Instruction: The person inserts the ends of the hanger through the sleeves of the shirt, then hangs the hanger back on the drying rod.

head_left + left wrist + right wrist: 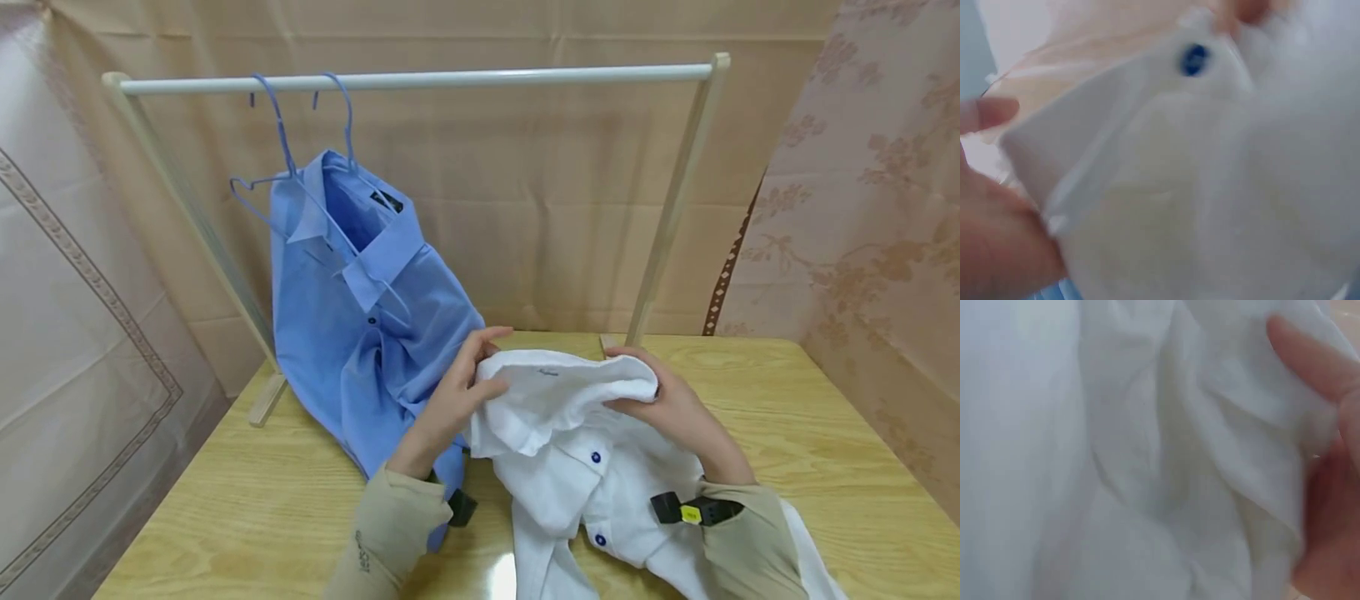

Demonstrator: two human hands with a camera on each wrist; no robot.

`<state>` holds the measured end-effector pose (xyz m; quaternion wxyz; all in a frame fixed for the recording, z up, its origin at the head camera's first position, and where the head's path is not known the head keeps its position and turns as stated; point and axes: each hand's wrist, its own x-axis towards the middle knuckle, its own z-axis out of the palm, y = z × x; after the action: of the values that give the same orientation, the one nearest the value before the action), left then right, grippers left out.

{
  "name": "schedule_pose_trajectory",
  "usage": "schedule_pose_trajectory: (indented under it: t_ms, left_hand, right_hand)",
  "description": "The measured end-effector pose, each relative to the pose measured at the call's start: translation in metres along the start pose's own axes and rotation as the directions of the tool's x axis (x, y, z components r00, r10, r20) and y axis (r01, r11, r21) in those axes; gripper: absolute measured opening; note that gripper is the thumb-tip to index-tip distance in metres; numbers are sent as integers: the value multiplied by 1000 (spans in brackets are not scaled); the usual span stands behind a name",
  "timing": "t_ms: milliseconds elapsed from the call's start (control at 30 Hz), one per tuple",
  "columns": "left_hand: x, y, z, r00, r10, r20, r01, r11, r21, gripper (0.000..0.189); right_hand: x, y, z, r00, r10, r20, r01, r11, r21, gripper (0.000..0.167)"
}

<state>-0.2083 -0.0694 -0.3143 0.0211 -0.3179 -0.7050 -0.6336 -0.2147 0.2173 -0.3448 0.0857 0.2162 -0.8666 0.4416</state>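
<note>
A white shirt (555, 475) with dark blue buttons is held up at its collar (555, 375) over the table. My left hand (453, 392) grips the left end of the collar, the cloth lying between thumb and fingers. At the right end, my right hand (667, 404) grips the collar too. In the left wrist view, a collar point and a blue button (1195, 60) show close up, with the left thumb (994, 114) beside them. White folds of the shirt (1179, 456) fill most of the right wrist view, and the right thumb (1310, 356) lies over them.
A blue shirt (315, 292) hangs by a blue hanger (349, 125) on the rack's white rail (487, 81). Another blue hanger (281, 133) is hooked beside it, crossing the shirt's front. The rack's feet (266, 400) stand on the wooden table (217, 500). Curtains surround it.
</note>
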Motion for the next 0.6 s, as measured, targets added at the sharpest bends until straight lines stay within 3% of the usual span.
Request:
schedule_pose_trajectory:
  t_ms: [100, 200, 300, 400, 600]
  left_hand:
    - [-5, 8, -5, 987, 43, 154, -13, 982, -188, 74]
    - [-9, 14, -6, 976, 120, 181, -74, 968, -239, 79]
    - [-9, 17, -5, 979, 166, 121, -134, 963, -235, 69]
    - [-8, 16, -7, 983, 181, 36, -173, 971, -166, 59]
    - [-3, 9, -13, 980, 149, -129, -139, 987, 85, 43]
  right_hand:
    - [2, -12, -2, 993, 22, -117, -26, 999, -25, 43]
    - [4, -27, -10, 976, 2, -216, -8, 1000, -25, 38]
    - [7, -43, -21, 955, -66, -288, 68, 998, -3, 36]
    - [6, -56, -28, 941, -104, -322, 114, 993, 13, 32]
    - [-6, -59, -23, 952, -119, -283, 123, 992, -5, 28]
